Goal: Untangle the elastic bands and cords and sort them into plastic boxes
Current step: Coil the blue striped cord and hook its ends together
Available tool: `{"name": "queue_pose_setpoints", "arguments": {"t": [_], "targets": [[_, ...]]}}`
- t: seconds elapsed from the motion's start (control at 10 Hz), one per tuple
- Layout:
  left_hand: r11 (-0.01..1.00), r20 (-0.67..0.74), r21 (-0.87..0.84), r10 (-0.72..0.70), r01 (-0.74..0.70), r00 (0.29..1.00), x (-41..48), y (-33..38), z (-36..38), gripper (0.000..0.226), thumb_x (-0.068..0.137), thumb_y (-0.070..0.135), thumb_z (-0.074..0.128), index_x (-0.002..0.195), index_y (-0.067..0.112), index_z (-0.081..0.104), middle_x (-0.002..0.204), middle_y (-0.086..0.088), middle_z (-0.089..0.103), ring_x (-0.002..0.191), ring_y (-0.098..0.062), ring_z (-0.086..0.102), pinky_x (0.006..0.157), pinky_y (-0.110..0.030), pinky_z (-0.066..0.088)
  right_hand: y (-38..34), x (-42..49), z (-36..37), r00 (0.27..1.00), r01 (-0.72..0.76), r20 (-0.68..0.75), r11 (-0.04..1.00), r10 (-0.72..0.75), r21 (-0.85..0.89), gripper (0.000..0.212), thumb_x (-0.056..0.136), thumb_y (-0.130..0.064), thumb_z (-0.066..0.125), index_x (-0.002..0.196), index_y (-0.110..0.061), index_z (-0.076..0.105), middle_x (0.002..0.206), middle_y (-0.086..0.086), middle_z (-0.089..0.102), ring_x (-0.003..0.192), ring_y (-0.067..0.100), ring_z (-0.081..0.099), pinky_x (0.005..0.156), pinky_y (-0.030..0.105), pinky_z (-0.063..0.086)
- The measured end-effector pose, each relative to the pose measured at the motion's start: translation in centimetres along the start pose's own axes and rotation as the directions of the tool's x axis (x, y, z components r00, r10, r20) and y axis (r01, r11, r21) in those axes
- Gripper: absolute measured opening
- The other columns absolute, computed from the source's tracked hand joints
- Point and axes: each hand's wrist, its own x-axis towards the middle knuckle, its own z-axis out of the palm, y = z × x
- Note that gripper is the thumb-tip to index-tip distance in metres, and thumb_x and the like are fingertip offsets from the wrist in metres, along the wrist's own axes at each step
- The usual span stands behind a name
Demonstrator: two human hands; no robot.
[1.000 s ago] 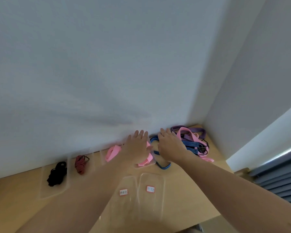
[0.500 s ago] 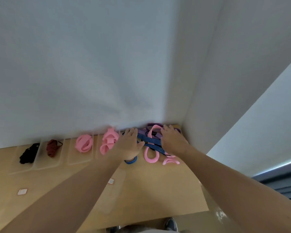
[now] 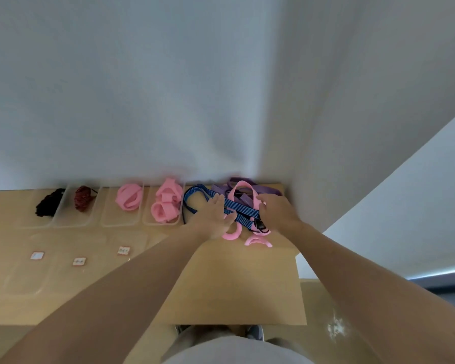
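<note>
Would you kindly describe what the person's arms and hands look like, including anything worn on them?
The left forearm and right forearm are bare to the frame's edge, with no sleeves in view. The left hand and right hand wear no gloves; no watch, bracelet or ring shows.

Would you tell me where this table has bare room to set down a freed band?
Free: the front right of the light wooden table, bordered by the tangle of blue, purple and pink bands behind and the clear labelled lids to its left. Crowded: the back row of four clear plastic boxes and the corner tangle.
</note>
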Motion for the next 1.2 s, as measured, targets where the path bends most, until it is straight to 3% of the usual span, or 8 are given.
{"name": "queue_pose_setpoints", "arguments": {"t": [0.2,0.3,0.4,0.5,0.6,0.9,1.1,1.2], "targets": [[0.99,0.016,-0.112,-0.09,0.091,0.996,1.2,-0.4,1.4,0.038,0.106,0.033,0.046,0.126,0.003,0.054,0.105,-0.009,0.06,0.098,-0.025,0.057,0.087,-0.039,0.046,0.0,0.4,0.8,0.997,0.037,0.074,0.999,-0.038,0.017,0.025,0.101,-0.009,0.041,0.095,-0.006,0.066,0.097,0.012,0.065,0.093,0.032,0.058,0.073,0.039,0.045],[0.914,-0.005,-0.354,-0.215,0.199,0.977,1.6,-0.1,2.5,0.024,0.102,0.022,0.053,0.088,0.003,0.06,0.087,-0.014,0.054,0.078,-0.024,0.053,0.071,-0.035,0.039,0.3,0.7,1.8,0.99,0.012,0.14,0.998,-0.02,0.055,0.029,0.096,-0.005,0.041,0.095,-0.005,0.07,0.099,0.012,0.068,0.094,0.031,0.06,0.074,0.041,0.048],[0.626,0.152,-0.705,-0.328,0.335,0.932,2.1,0.4,3.7,0.017,0.1,0.009,0.059,0.083,0.01,0.057,0.087,-0.011,0.061,0.08,-0.022,0.061,0.084,-0.04,0.056,0.5,0.7,2.7,0.984,-0.017,0.178,0.996,0.003,0.082,0.017,0.086,0.0,0.05,0.074,-0.005,0.06,0.079,0.013,0.054,0.069,0.03,0.047,0.054,0.033,0.038],[0.338,0.301,-0.846,-0.336,0.413,0.892,2.3,1.4,4.9,0.011,0.101,0.005,0.058,0.1,0.016,0.055,0.089,-0.01,0.062,0.077,-0.018,0.062,0.075,-0.031,0.057,0.3,0.6,2.3,0.971,0.028,0.236,0.996,-0.048,0.088,0.034,0.082,0.0,0.064,0.064,-0.022,0.046,0.079,0.012,0.046,0.062,0.019,0.039,0.045,0.016,0.034],[0.155,0.334,-0.897,-0.375,0.414,0.865,2.7,1.9,5.9,0.074,0.098,0.0,0.062,0.159,0.018,0.024,0.102,-0.019,0.071,0.087,-0.026,0.071,0.072,-0.034,0.062,0.4,1.2,3.3,0.964,-0.073,0.264,0.988,0.034,0.137,0.032,0.095,-0.007,0.055,0.076,-0.032,0.051,0.078,-0.008,0.054,0.065,0.006,0.052,0.049,0.012,0.043],[0.106,0.365,-0.889,-0.422,0.445,0.83,2.7,2.8,6.3,0.009,0.098,0.0,0.062,0.102,0.007,0.066,0.098,-0.015,0.071,0.078,-0.022,0.069,0.061,-0.031,0.061,0.9,1.5,4.2,0.966,-0.149,0.243,0.955,0.086,0.255,0.017,0.085,0.003,0.053,0.07,-0.002,0.06,0.064,0.008,0.05,0.064,0.024,0.042,0.051,0.026,0.031],[0.179,0.269,-0.916,-0.394,0.36,0.879,2.5,3.3,4.8,0.009,0.098,-0.001,0.062,0.093,0.005,0.064,0.097,-0.019,0.073,0.075,-0.025,0.072,0.057,-0.032,0.062,1.1,1.2,3.4,0.905,-0.409,0.386,0.62,0.18,0.67,0.019,0.089,0.012,0.062,0.107,0.007,0.067,0.082,0.021,0.063,0.051,0.034,0.066,0.042,0.029,0.054],[0.128,0.25,-0.939,-0.38,0.318,0.891,2.1,3.5,3.5,0.018,0.099,-0.004,0.059,0.086,0.008,0.062,0.079,-0.015,0.071,0.062,-0.023,0.072,0.052,-0.034,0.06,1.3,1.4,3.1,0.907,-0.409,0.388,0.555,0.163,0.725,0.027,0.088,0.003,0.071,0.114,-0.002,0.069,0.1,0.023,0.072,0.079,0.041,0.073,0.064,0.046,0.063]]}}
